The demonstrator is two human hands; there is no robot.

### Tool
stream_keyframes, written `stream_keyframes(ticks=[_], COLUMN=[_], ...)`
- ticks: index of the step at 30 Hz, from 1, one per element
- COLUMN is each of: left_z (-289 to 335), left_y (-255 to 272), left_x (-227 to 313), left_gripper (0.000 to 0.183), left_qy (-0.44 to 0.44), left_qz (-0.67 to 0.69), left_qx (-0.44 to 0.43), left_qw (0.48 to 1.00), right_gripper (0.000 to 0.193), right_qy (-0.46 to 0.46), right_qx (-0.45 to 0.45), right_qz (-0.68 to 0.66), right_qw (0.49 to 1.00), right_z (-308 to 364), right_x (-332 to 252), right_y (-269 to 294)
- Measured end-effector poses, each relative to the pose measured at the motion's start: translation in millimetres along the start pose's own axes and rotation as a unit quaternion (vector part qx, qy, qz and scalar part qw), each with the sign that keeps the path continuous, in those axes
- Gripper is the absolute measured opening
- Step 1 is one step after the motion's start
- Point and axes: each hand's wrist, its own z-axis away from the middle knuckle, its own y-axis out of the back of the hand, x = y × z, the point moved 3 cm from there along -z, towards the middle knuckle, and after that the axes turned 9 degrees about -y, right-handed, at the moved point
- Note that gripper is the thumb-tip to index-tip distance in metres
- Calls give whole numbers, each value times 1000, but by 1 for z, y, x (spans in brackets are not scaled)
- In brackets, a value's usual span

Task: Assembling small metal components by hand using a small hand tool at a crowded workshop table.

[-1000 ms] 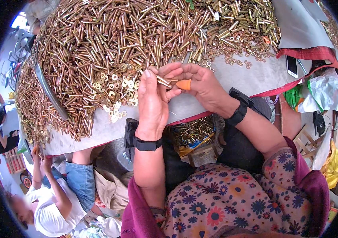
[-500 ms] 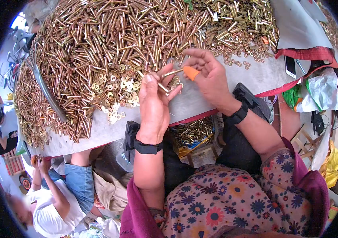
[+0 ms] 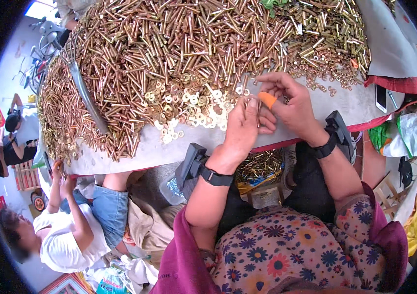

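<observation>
Hands meet just over the near edge of the counter (image 3: 345,105), wrists strapped with black bands. The left hand (image 3: 240,130) has its fingers clenched around a slim brass bolt (image 3: 259,109), pinched upright between thumb and forefinger. The right hand (image 3: 291,105), with an orange finger cot (image 3: 267,99) on one fingertip, closes its fingers on the bolt's upper end from the other side; whether a washer already sits on the shank is too small to tell. Judging from this, the step in hand is fitting a washer onto a bolt, midway through one piece. The next move would call for a steady left pinch while the right fingers work along the shank, then a short reach forward for fresh parts.

Just beyond the fingertips lies a scatter of flat brass washers (image 3: 189,110), touching the foot of the great heap of brass bolts (image 3: 184,44) that covers the far counter. A grey metal scoop (image 3: 87,98) rests on the heap's left slope. A phone (image 3: 381,98) lies on the bare right part. Below left, another person in a white shirt (image 3: 61,245) sits beside the counter.
</observation>
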Motion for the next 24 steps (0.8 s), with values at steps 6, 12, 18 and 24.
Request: stream_keyframes(ticks=[6,12,18,24], left_z=[3,6,1,1], left_y=[-1,0,-16,-27], left_x=[2,18,27,10], left_gripper=[29,33,17,26], left_qy=[4,-63,-202,-331], left_qz=[91,178,109,-173], left_qx=[-16,-13,50,156], left_qw=[996,982,972,914], right_gripper=[29,33,58,70], right_qy=[-129,-173,-206,-214], right_qx=[-14,-31,-3,-55], right_qz=[-100,-297,-484,-565], right_qw=[986,939,850,795], right_z=[4,3,4,5], right_x=[-5,3,13,-9], right_y=[-13,-21,-32,-53])
